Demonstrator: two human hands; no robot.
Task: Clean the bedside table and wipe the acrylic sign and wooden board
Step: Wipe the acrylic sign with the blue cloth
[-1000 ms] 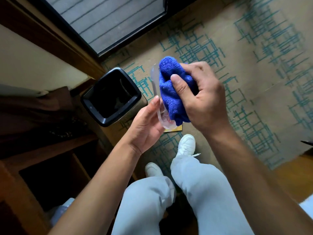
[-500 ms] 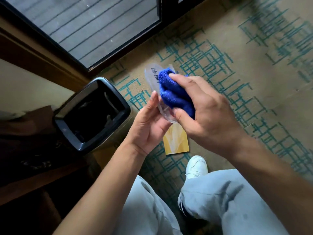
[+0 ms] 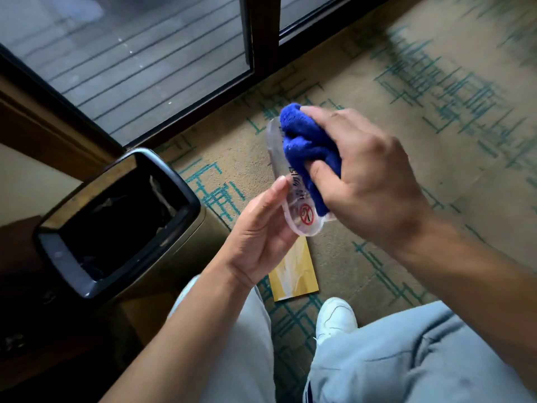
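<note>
The clear acrylic sign [image 3: 290, 196] is up in the air over the carpet [image 3: 406, 199], nowhere near any bench. The left hand [image 3: 258, 237] has a pretty loose grip on it, fingers mostly straight and just cradling the lower edge. The right hand [image 3: 369, 175] is closed on a bunched blue cloth [image 3: 305, 146], pressing it against the sign's face. The risk is obvious: push too hard with the cloth and that slick plastic could slide out and drop, maybe into the open trash bin [image 3: 116, 219] nearby or onto the wooden board [image 3: 293, 274] lying on the floor just beneath.
</note>
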